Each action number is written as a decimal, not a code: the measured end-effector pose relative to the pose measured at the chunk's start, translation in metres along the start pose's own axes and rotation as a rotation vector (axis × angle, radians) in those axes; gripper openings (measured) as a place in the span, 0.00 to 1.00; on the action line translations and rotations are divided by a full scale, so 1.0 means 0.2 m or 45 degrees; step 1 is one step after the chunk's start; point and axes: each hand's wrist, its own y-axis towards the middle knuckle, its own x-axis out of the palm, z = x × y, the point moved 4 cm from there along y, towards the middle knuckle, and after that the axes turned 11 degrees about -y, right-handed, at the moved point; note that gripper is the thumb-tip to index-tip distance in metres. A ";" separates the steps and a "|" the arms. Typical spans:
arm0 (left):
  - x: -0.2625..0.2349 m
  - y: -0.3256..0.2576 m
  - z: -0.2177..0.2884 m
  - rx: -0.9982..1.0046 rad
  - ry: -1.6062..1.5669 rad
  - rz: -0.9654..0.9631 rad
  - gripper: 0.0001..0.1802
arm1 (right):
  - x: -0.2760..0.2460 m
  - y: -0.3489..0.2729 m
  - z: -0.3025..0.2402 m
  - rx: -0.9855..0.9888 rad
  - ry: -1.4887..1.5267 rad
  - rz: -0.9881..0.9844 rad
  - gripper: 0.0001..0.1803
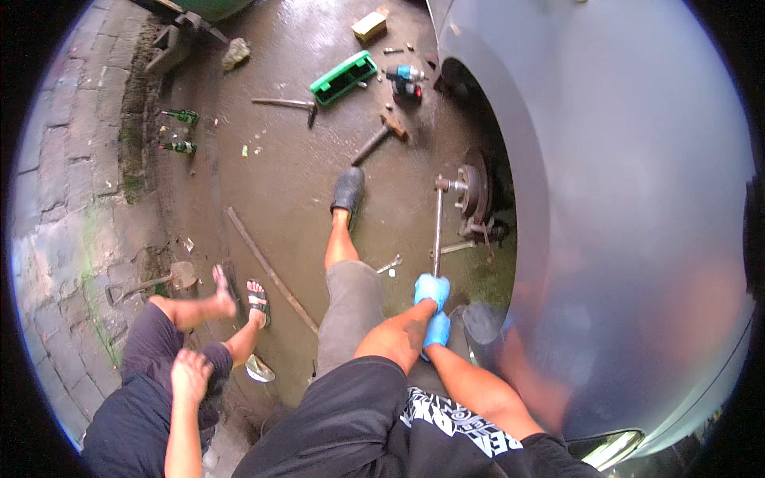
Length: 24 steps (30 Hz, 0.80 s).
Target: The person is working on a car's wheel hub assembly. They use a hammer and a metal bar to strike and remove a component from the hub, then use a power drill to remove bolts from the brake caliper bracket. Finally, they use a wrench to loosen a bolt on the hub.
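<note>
Both my hands wear blue gloves and are wrapped round the lower end of a long metal breaker bar (438, 227). My left hand (431, 291) grips it higher up. Just below, my right hand (437, 329) is closed at the bar's end, its fingers partly hidden. At the far end of the bar, a socket (455, 185) reaches sideways to the bare wheel hub (476, 191) under the grey car's wheel arch (510, 119). Near the hub, another wrench (456, 248) lies on the floor, and a small spanner (390, 264) lies left of the bar.
On the wet floor lie a hammer (381, 137), a cordless impact driver (406, 84), a green tool case (343, 77), an L-shaped bar (287, 103) and a long rod (271, 271). Green bottles (180, 147) lie by the brick edge. Another person (151, 398) sits at left.
</note>
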 end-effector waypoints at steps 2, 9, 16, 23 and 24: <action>0.03 0.14 -0.10 0.036 0.105 0.031 0.23 | 0.01 0.00 0.00 0.071 -0.015 0.021 0.16; -0.20 0.23 0.07 0.043 0.175 -0.497 0.42 | -0.18 -0.06 -0.07 0.182 -0.172 0.111 0.13; -1.24 0.69 0.79 0.358 -0.041 -0.268 0.25 | -0.19 -0.06 0.03 0.383 -0.378 -0.043 0.17; -1.36 0.70 1.08 0.302 0.022 -0.345 0.25 | -0.25 0.01 -0.13 0.596 -0.129 -0.119 0.23; -1.32 0.69 1.10 0.335 0.093 -0.390 0.26 | -0.30 0.04 -0.21 0.624 -0.055 -0.101 0.24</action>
